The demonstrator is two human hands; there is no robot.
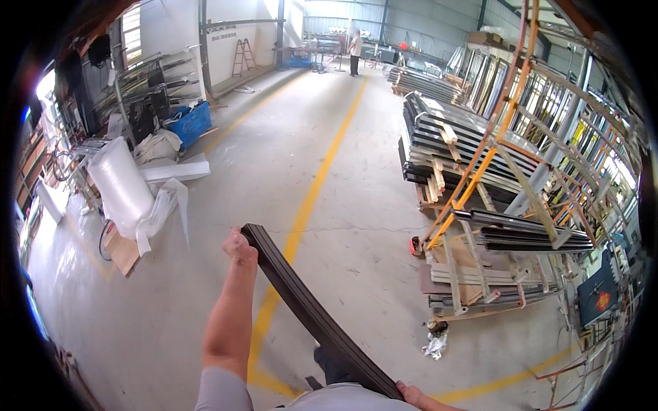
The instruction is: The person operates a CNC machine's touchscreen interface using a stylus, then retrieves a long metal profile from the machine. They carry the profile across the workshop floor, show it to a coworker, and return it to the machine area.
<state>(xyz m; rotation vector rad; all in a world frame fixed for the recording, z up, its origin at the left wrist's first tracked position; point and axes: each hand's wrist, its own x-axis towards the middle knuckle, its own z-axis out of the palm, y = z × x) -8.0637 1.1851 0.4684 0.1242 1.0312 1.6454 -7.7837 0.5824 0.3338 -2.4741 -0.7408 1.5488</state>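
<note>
Left grip (240,248) holds dark profile (308,312) beside orange rack (480,164).

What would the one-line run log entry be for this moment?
left hand: grips dark bar at far end | right hand: holds near end | under it: concrete floor, yellow line

Single head view, looking down and forward (fisheye), workshop floor (356,171)

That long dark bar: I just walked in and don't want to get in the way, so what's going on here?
A person carries a long dark metal profile across a workshop floor. The left hand grips its far end; the right hand holds it near the body. Racks of similar profiles stand to the right, a bubble-wrap roll to the left.
</note>
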